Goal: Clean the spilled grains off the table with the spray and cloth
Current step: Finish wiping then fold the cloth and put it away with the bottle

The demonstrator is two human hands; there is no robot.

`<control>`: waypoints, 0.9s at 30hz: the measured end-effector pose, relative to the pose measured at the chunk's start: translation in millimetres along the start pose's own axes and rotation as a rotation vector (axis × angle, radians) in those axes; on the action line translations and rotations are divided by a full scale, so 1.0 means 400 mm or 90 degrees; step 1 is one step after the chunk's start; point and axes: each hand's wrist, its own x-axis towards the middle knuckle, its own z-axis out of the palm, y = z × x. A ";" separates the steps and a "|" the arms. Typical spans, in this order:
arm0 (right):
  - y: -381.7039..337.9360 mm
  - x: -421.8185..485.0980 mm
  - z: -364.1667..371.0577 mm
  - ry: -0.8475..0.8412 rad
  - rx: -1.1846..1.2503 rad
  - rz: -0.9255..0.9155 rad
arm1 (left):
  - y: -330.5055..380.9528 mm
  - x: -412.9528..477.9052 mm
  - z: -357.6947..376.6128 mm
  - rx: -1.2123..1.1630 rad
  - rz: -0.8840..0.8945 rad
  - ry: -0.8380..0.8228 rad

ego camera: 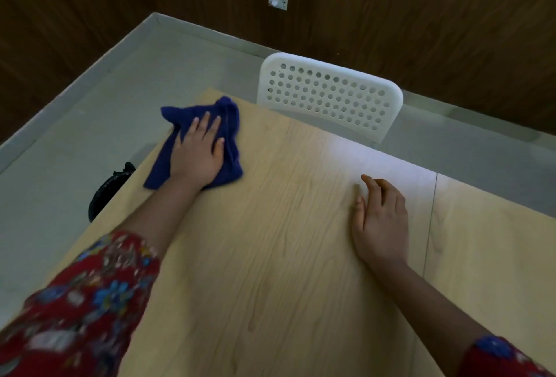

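A dark blue cloth (231,124) lies crumpled at the far left corner of the light wooden table (270,256), partly hanging over the left edge. My left hand (197,152) presses flat on the cloth with straight fingers. My right hand (380,220) rests on the bare tabletop to the right, fingers relaxed and holding nothing. I see no grains on the table and no spray bottle in view.
A white perforated chair (329,95) stands at the table's far edge. A black bag-like object (105,190) sits on the grey floor beside the left edge. A seam (430,220) runs across the tabletop on the right. Dark wood wall panels stand behind.
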 end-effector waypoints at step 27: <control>0.018 -0.015 -0.043 0.086 0.411 0.125 | 0.366 -0.274 0.074 -0.005 0.313 -0.058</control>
